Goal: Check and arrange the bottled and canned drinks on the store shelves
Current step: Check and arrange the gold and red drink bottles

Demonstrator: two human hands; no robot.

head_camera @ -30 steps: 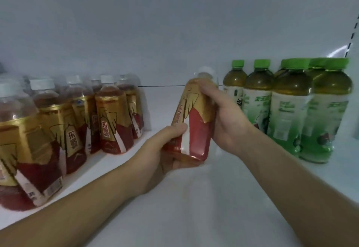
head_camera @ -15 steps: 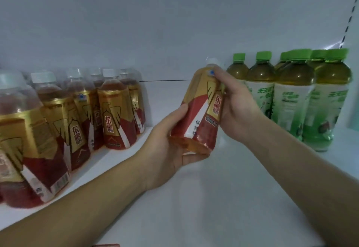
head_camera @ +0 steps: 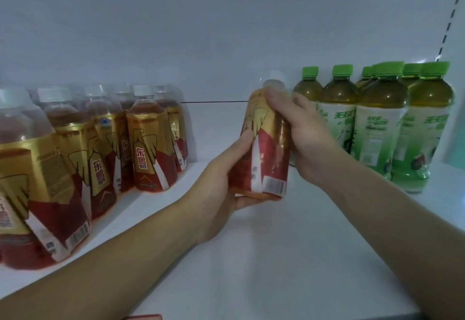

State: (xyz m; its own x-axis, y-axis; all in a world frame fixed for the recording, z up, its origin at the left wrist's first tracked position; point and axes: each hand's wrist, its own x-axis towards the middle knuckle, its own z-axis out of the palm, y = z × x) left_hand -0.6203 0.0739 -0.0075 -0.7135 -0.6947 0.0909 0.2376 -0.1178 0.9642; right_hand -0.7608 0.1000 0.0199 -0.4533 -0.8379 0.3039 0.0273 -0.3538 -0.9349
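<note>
A gold-and-red labelled drink bottle (head_camera: pixel 270 158) is held upright just above the white shelf (head_camera: pixel 289 244), its barcode facing me. My left hand (head_camera: pixel 224 183) cups its base and lower left side. My right hand (head_camera: pixel 304 138) wraps its upper right side, fingers over the neck, hiding most of the cap. Several matching gold-and-red bottles (head_camera: pixel 148 143) stand in rows at the left. Green-capped tea bottles (head_camera: pixel 377 128) stand grouped at the right.
The shelf's white back wall (head_camera: pixel 226 42) rises behind the bottles. A slotted upright (head_camera: pixel 448 30) runs along the right edge. A red strip (head_camera: pixel 143 317) shows at the shelf's front lip. Bare shelf lies between the two bottle groups.
The held bottle has been turned in my hands: the barcode side now faces me, and it sits more upright. My right fingers have shifted up over the neck.
</note>
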